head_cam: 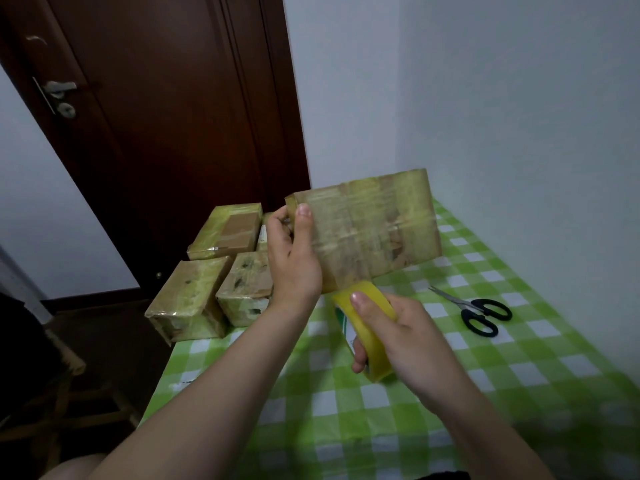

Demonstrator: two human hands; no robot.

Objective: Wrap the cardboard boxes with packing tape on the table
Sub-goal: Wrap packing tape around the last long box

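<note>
My left hand grips the left end of a tape-covered cardboard box, holding it up above the table with its broad face toward me. Just below the box's lower edge my right hand grips a yellow roll of packing tape, thumb on its outer rim. A short band of tape runs from the roll up onto the box.
Several wrapped boxes lie at the table's far left corner. Black-handled scissors lie to the right on the green checked tablecloth. A dark wooden door stands behind; white walls close the right side.
</note>
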